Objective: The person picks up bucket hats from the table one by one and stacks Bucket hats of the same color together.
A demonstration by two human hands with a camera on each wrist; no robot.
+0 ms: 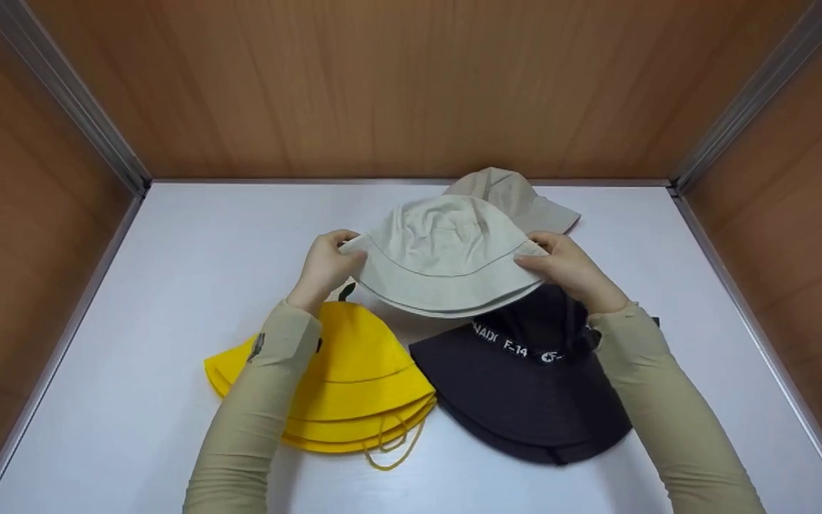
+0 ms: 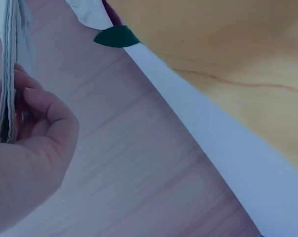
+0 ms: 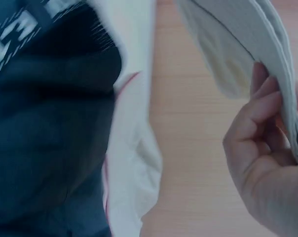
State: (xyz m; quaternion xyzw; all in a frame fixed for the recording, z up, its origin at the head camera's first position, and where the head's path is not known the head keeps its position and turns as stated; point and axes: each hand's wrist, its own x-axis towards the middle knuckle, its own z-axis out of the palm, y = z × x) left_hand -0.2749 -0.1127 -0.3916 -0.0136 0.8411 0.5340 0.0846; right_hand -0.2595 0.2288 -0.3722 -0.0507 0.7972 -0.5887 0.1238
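A pale grey-green bucket hat (image 1: 447, 250) is held up between both hands above the other hats. My left hand (image 1: 329, 264) pinches the left end of its brim, thumb in front and fingers behind. The right end of the brim is pinched by my right hand (image 1: 571, 268) in the same way. Both wrist views show the brim folded flat, with the left hand (image 2: 40, 123) and right hand (image 3: 262, 143) gripping its edge. Below lie a yellow bucket hat (image 1: 354, 357) with a cord and a green leaf, and a black bucket hat (image 1: 525, 400) with white lettering.
Behind the held hat, a beige cap (image 1: 518, 196) lies near the back edge of the white table (image 1: 190, 250). Wooden panels (image 1: 382, 86) with metal edges enclose the back and both sides. The left forearm passes over part of the yellow hat.
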